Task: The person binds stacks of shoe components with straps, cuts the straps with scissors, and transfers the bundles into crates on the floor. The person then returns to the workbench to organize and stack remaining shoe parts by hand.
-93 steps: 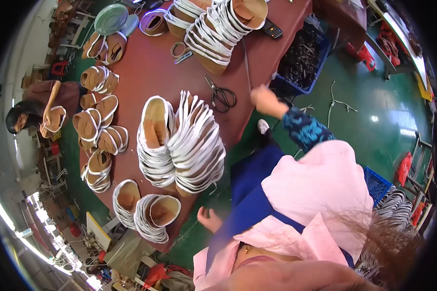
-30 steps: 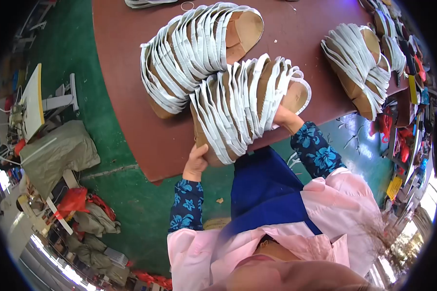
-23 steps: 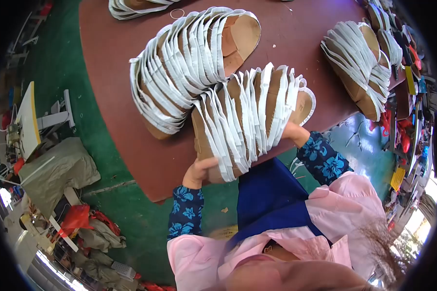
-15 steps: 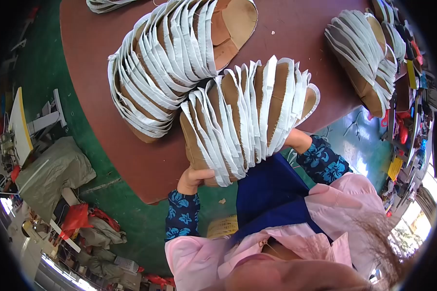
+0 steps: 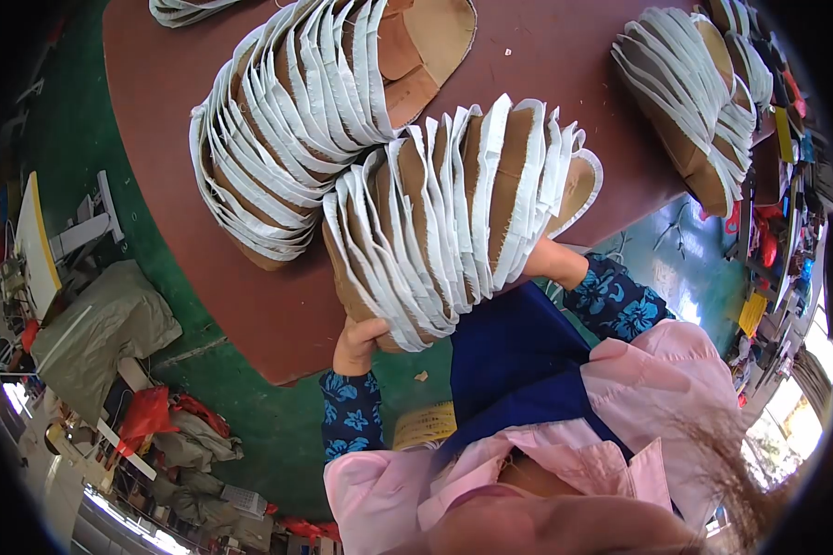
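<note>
Wearing a blue apron (image 5: 518,361) and gripping the lower left end of the near stack of shoes (image 5: 458,213), brown with white edging, in the left hand (image 5: 357,344), pressing the thumb on top. Reaching behind the right end with the right hand (image 5: 553,262); cannot tell how closed, with fingers hidden by the shoes. Holding the stack at the near edge of the red-brown table (image 5: 287,333), close before the apron. Seeing beyond it a second stack (image 5: 292,129), up and left, a third (image 5: 690,102) near the table's right edge, and green floor (image 5: 176,324) farther left.
</note>
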A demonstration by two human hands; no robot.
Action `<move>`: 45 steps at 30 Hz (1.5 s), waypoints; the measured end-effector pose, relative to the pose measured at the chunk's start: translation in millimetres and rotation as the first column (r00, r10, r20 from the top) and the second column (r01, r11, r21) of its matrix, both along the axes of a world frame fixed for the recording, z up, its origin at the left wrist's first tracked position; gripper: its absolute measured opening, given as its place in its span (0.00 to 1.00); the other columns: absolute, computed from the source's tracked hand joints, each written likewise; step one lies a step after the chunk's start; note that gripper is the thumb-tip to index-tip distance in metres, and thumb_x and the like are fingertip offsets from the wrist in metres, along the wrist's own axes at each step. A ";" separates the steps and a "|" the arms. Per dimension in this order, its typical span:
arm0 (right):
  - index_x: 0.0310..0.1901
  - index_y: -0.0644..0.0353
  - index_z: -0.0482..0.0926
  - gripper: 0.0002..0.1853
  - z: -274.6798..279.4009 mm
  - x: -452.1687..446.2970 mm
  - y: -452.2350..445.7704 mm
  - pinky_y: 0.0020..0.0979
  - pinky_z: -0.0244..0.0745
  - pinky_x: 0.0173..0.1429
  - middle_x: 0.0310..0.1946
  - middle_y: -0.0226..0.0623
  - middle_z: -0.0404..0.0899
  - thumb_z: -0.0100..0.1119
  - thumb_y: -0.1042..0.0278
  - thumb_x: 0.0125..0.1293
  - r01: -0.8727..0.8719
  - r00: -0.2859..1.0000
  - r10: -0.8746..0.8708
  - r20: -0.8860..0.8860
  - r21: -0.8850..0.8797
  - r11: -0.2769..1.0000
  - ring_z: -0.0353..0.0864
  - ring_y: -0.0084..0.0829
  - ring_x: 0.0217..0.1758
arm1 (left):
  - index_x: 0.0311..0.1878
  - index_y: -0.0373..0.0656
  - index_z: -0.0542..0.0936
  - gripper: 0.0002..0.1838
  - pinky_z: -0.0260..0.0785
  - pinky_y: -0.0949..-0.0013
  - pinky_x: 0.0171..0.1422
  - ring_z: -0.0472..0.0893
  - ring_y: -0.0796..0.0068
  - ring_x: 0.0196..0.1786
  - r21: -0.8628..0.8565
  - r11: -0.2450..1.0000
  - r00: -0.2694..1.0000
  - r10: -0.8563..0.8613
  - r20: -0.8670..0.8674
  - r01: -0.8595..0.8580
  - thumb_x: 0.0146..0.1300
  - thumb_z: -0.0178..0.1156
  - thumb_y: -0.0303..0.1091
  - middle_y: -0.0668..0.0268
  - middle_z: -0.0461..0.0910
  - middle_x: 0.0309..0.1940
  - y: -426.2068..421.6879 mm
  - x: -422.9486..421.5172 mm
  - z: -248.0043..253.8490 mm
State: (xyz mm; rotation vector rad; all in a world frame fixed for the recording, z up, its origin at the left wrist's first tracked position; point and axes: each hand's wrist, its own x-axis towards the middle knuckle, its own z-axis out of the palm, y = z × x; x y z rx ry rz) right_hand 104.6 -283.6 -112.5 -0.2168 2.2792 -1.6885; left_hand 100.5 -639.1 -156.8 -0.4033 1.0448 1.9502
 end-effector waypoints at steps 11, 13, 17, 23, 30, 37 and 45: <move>0.66 0.59 0.74 0.33 5.9 15.3 17.0 0.57 0.42 0.81 0.73 0.56 0.61 0.62 0.67 0.55 -0.292 0.927 0.346 -0.144 0.300 0.908 0.53 0.63 0.78 | 0.62 0.29 0.76 0.30 0.68 0.64 0.68 0.77 0.61 0.65 -0.579 0.784 0.816 -0.173 -0.552 -0.225 0.53 0.69 0.19 0.55 0.77 0.63 16.4 67.0 52.6; 0.66 0.59 0.74 0.34 2.8 10.9 3.9 0.55 0.47 0.81 0.72 0.55 0.64 0.63 0.70 0.53 -0.200 0.930 0.281 -0.235 0.318 0.927 0.58 0.62 0.76 | 0.54 0.32 0.80 0.22 0.73 0.65 0.60 0.82 0.62 0.57 -0.691 0.677 0.772 -0.288 -0.567 -0.255 0.53 0.67 0.19 0.55 0.81 0.56 22.2 60.8 39.9; 0.60 0.60 0.78 0.26 54.0 -12.8 9.1 0.49 0.57 0.77 0.67 0.54 0.70 0.64 0.71 0.57 -0.153 0.925 0.201 -0.321 0.169 0.974 0.65 0.60 0.70 | 0.51 0.34 0.83 0.20 0.75 0.69 0.55 0.85 0.70 0.50 -0.589 0.764 0.750 -0.221 -0.623 -0.264 0.52 0.69 0.20 0.59 0.87 0.48 32.0 54.6 76.8; 0.55 0.62 0.83 0.25 165.9 -32.6 27.4 0.40 0.68 0.68 0.53 0.49 0.82 0.69 0.54 0.62 -0.491 0.869 0.469 0.158 0.152 0.858 0.78 0.48 0.59 | 0.43 0.30 0.85 0.09 0.76 0.70 0.49 0.85 0.77 0.41 -0.446 0.848 0.865 0.029 -0.500 -0.287 0.59 0.67 0.23 0.63 0.88 0.38 29.1 85.6 192.4; 0.61 0.62 0.81 0.30 30.2 -97.5 -17.1 0.38 0.75 0.62 0.56 0.39 0.85 0.67 0.47 0.66 -0.480 0.516 0.539 0.666 -0.296 0.826 0.84 0.33 0.54 | 0.63 0.29 0.75 0.24 0.74 0.61 0.60 0.82 0.64 0.57 -0.193 0.860 0.877 0.481 -0.002 -0.472 0.74 0.61 0.39 0.57 0.81 0.57 26.6 18.3 117.8; 0.63 0.63 0.79 0.31 34.9 -150.7 -40.2 0.38 0.72 0.66 0.58 0.39 0.83 0.62 0.44 0.69 -0.472 0.366 0.454 0.813 -0.258 0.843 0.82 0.33 0.56 | 0.45 0.26 0.84 0.25 0.72 0.64 0.42 0.75 0.75 0.33 -0.697 0.685 0.973 0.084 -0.216 -0.214 0.75 0.59 0.46 0.62 0.84 0.35 -20.1 -40.1 57.7; 0.73 0.59 0.69 0.35 86.5 -139.8 -26.8 0.32 0.58 0.77 0.74 0.34 0.68 0.46 0.38 0.78 -0.215 0.483 0.178 0.857 -0.081 0.973 0.64 0.28 0.75 | 0.52 0.30 0.82 0.12 0.77 0.64 0.58 0.83 0.67 0.51 -0.733 0.676 0.552 -0.583 -0.597 -0.078 0.73 0.52 0.24 0.62 0.85 0.46 -69.3 -46.4 84.0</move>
